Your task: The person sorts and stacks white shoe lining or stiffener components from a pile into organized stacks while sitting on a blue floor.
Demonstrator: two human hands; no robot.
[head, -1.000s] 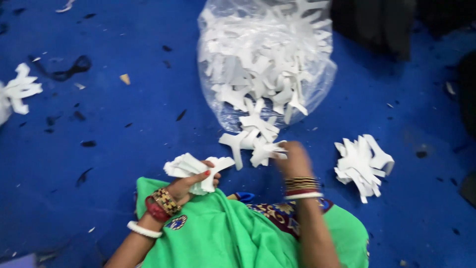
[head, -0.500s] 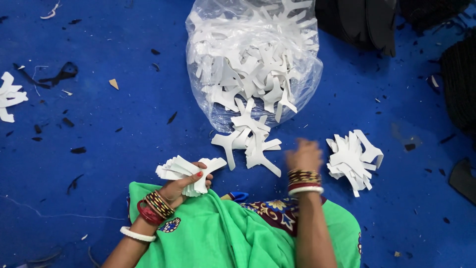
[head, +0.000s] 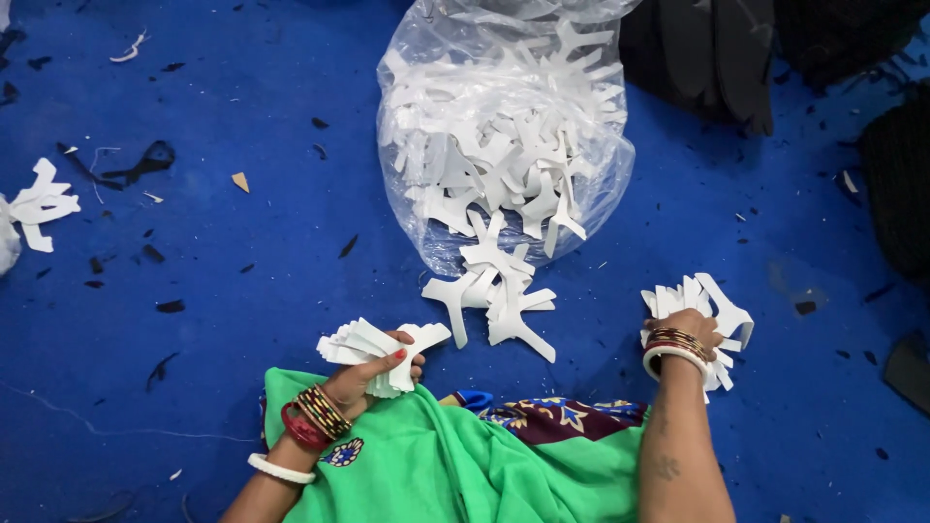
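Two hands in view, both busy with white Y-shaped cut pieces. Right hand (head: 686,327) now down on the stack of white pieces (head: 712,324) at the right, fingers curled over its top; half a second ago raised beside the loose pieces spilling from the bag, a second ago right among them. Whether a fresh piece has gone onto the stack with it: cannot tell, palm hides the contact. Grip reads as pressing or closing on the stack rather than lifted free. Bangles at the wrist, forearm reaching out over the green cloth (head: 436,465).

Left hand (head: 373,373) unchanged across the three pictures: clenched on a fanned bundle of white pieces (head: 373,349), thumb on top, held just above the lap edge.

Between the hands, a few loose pieces (head: 499,300) on the blue floor covering (head: 242,291), touching the mouth of the clear plastic bag (head: 504,145), itself packed with more of the same shapes. Loose group looks slightly thinner than a second ago, though the camera shift makes this uncertain.

Reading: right hand moves from supply to its own side pile; sorting or stacking seems under way, with most stock in the bag.

Further out: small white cluster (head: 39,203) at far left, dark scraps scattered about, black material (head: 736,48) at top right.
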